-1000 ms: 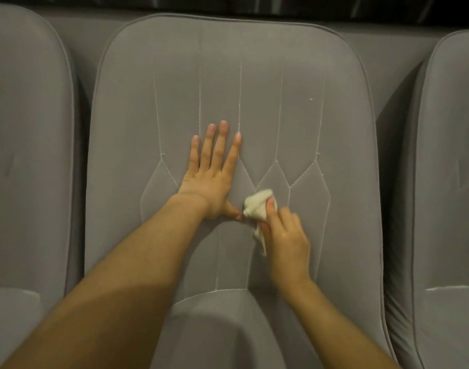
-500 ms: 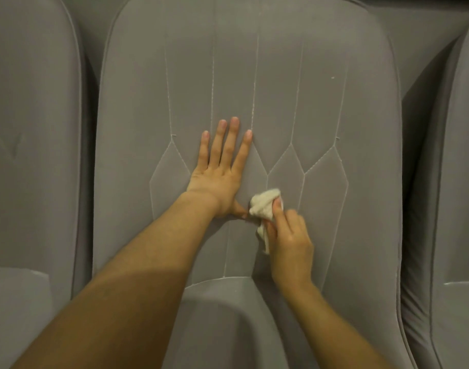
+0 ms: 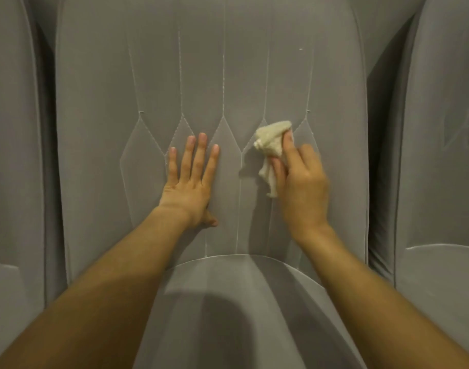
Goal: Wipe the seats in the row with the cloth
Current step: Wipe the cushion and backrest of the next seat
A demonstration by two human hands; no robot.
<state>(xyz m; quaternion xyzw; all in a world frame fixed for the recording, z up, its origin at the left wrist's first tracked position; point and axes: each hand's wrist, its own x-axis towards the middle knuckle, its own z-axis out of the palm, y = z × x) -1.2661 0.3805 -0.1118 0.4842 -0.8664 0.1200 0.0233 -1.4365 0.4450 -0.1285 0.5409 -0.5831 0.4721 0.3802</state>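
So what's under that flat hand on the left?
The left hand lies flat on the middle seat's backrest, over its stitched seams. The fabric under the palm is hidden. The cloth is apart, in the right hand.

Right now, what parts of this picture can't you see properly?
Head view:
- Middle seat: the backrest's top is cut off by the upper edge.
- Cloth: part is hidden under the right hand gripping it.
- Left hand: palm hidden, flat against the backrest.
- White speck: too small to identify.
- Left seat and right seat: cut off by the side edges.
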